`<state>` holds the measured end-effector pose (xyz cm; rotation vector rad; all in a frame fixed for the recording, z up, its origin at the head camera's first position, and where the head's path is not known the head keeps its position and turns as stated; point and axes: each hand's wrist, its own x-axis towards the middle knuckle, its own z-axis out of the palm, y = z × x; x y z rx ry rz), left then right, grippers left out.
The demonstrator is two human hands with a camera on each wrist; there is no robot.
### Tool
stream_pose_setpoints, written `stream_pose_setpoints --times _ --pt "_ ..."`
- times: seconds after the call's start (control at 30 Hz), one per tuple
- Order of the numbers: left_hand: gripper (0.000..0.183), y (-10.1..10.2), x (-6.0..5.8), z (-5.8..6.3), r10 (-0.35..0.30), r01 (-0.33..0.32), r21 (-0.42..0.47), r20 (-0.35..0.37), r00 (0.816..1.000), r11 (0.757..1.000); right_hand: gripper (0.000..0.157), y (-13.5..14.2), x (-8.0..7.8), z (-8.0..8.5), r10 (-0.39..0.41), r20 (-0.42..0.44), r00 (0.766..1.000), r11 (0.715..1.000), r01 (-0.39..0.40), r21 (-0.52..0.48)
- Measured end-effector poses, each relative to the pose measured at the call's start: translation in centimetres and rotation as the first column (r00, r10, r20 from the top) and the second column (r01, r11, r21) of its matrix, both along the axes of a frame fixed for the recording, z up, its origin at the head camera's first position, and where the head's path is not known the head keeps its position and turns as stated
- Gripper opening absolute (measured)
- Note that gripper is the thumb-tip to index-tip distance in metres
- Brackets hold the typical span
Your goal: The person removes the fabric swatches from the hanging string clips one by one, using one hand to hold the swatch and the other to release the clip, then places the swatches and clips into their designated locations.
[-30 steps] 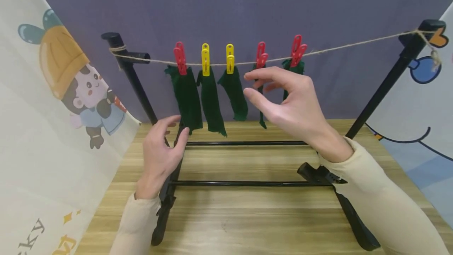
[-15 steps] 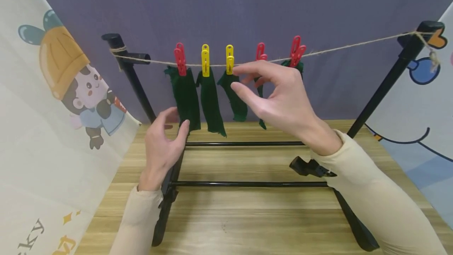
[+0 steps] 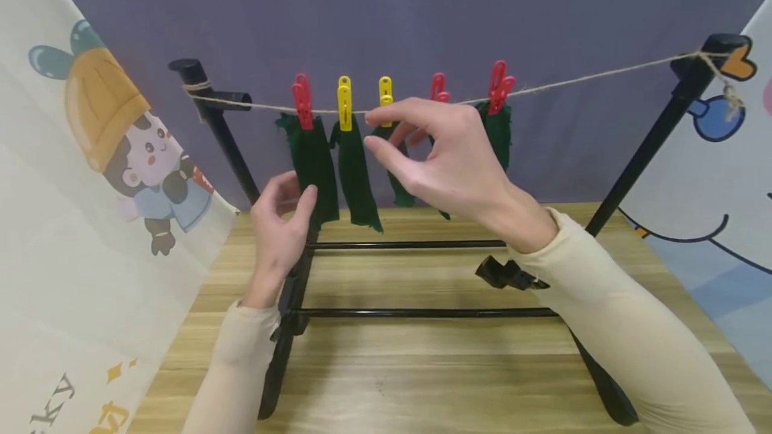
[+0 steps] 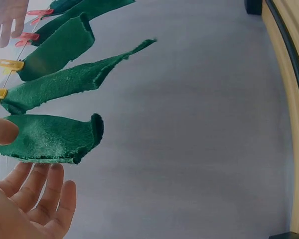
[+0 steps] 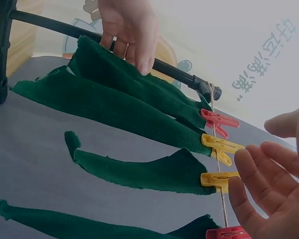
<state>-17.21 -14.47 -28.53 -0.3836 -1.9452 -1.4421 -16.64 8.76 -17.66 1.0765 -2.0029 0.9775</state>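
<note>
Several dark green cloth strips hang from a twine line (image 3: pixel 597 77), held by red and yellow clothespins. My left hand (image 3: pixel 279 236) is beside the lower part of the leftmost strip (image 3: pixel 315 169), which hangs from a red clothespin (image 3: pixel 303 102). In the left wrist view, that strip (image 4: pixel 50 137) lies between the thumb and the loosely bent fingers. My right hand (image 3: pixel 449 159) hovers, holding nothing, in front of the middle strips and partly hides them. Its fingertips are near the second yellow clothespin (image 3: pixel 385 89); the first yellow clothespin (image 3: pixel 344 106) is further left.
A black rack frame carries the twine between its left post (image 3: pixel 226 142) and right post (image 3: pixel 648 146). Two black crossbars, including the front crossbar (image 3: pixel 422 313), run low over the wooden tabletop (image 3: pixel 386 380). A grey-blue backdrop (image 3: pixel 386 12) stands behind, with printed curtains at both sides.
My right hand has moved left along the line, from the right-hand red clothespins toward the yellow ones. My left hand has risen slightly along the leftmost strip.
</note>
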Motion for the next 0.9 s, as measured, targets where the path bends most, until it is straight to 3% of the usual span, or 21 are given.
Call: stream_pose_setpoints --times 0.2,0.53,0.77,0.9 --pt "0.024 0.0 -0.1 0.7 -0.019 0.019 0.034 -0.007 1.000 0.999 0.028 -0.6 -0.2 0.3 0.004 0.000 1.000 0.999 -0.004 0.050" --pt "0.026 -0.7 -0.6 1.7 -0.086 0.083 0.059 0.050 0.995 0.995 0.030 -2.1 -0.7 0.7 0.005 -0.066 0.998 0.988 0.005 0.152" --pt "0.027 -1.2 -3.0 0.3 -0.159 0.158 0.056 0.017 0.987 0.986 0.032 -2.8 -1.2 1.7 -0.012 -0.105 0.994 0.984 0.030 0.177" --pt "0.025 -1.3 -3.2 0.7 -0.176 0.177 0.064 -0.018 0.984 0.982 0.035 -3.3 -1.7 2.2 -0.037 -0.100 0.994 0.980 0.055 0.193"
